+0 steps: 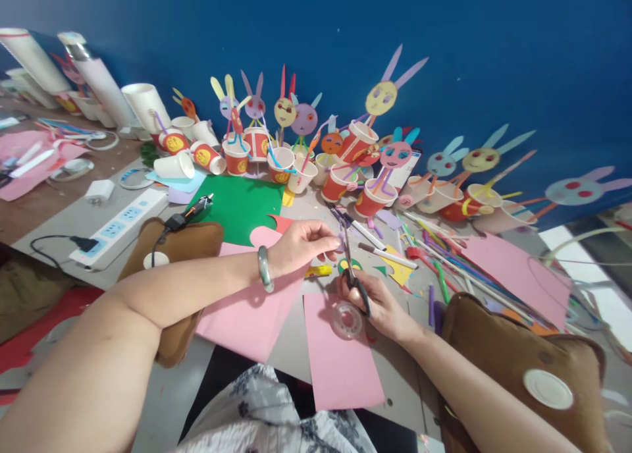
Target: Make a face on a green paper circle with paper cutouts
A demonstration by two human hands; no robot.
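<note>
My left hand (305,245), with a bangle at the wrist, pinches a small purple paper piece (340,243) between thumb and fingers. Black-handled scissors (347,261) are gripped in my right hand (379,307), blades pointing away from me and touching or very near that paper. Fingers partly hide the piece, so its shape is unclear. Below the scissors, a clear tape roll (347,320) rests on a pink paper sheet (343,374). Close to both hands lie a short yellow tube (318,270) and a green and yellow cut-out (351,265).
Paper cups with rabbit-faced figures, such as a red cup (372,199), line the blue wall. Green paper (241,206), scattered markers (388,255) and coloured pipe cleaners (459,262) cover the table. Brown cushions (513,354) flank my arms; a power strip (121,222) sits left.
</note>
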